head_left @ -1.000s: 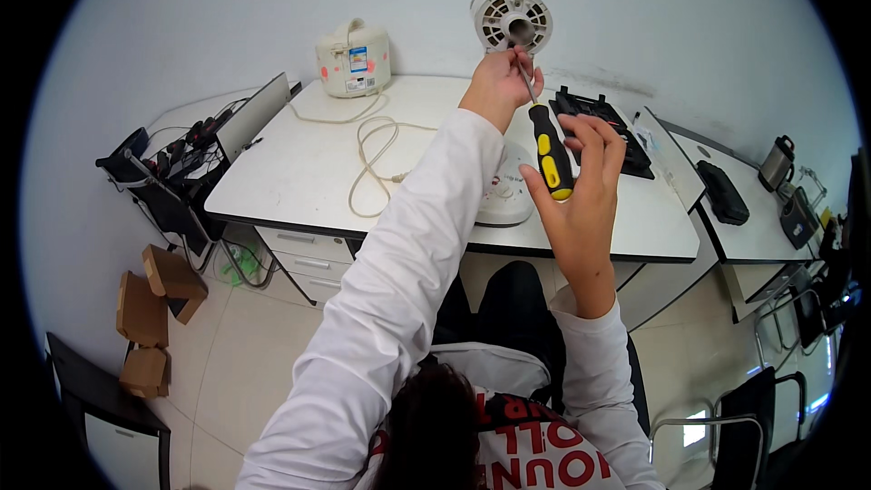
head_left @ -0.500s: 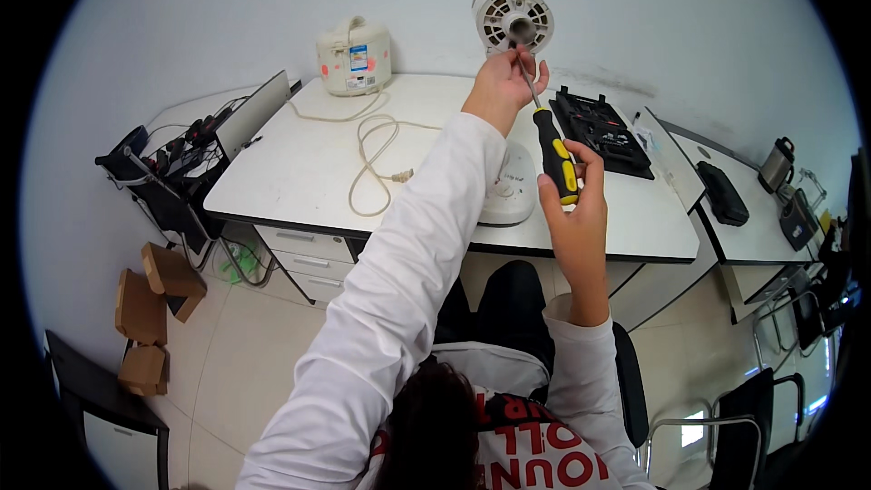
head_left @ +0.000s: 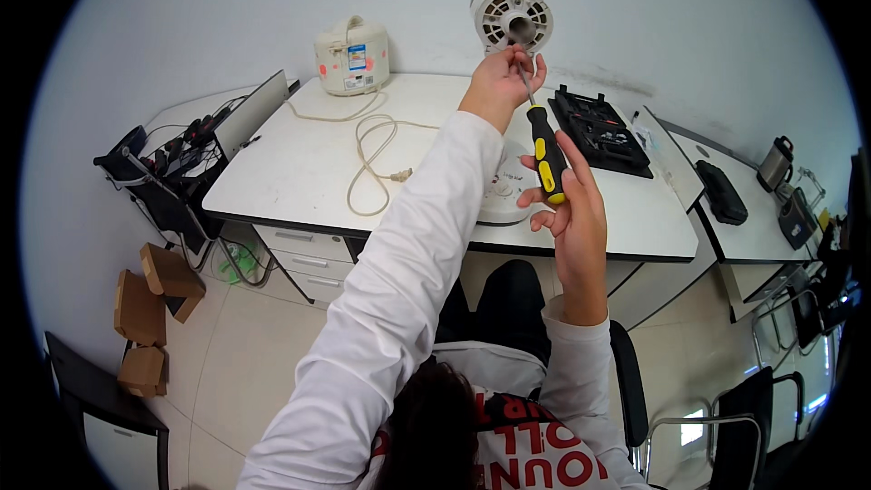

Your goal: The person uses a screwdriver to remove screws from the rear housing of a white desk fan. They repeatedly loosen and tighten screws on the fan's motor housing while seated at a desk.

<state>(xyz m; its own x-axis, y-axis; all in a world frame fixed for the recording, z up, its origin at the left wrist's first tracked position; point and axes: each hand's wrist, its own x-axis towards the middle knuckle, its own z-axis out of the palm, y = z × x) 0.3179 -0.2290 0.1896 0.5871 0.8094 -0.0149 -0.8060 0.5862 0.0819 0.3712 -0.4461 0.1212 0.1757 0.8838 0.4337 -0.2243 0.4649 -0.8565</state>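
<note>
A white appliance head with a round slotted face (head_left: pixel 494 23), like a fan motor, stands at the far edge of the desk. My left hand (head_left: pixel 497 82) is raised in front of it, fingers pinched around the shaft of a screwdriver near its tip. The tip itself is hidden by those fingers. Toward me slants the black and yellow handle of the screwdriver (head_left: pixel 546 154). Against the handle's lower end is my right hand (head_left: pixel 579 227), index finger stretched along it and other fingers loosely curled. Partly behind both, a white round base (head_left: pixel 508 207) with a dial sits near the front edge.
A black tool case (head_left: pixel 599 132) lies open on the white desk (head_left: pixel 299 159), right of my hands. Further left are a white rice cooker (head_left: pixel 352 59) and a loose power cord (head_left: pixel 365 163). Cardboard boxes (head_left: pixel 143 318) rest on the floor at left.
My right hand has shifted its fingers on the screwdriver handle, from thumb and fingers around its end to a looser, spread hold. The handle has swung slightly left. My left hand is nearly still.
</note>
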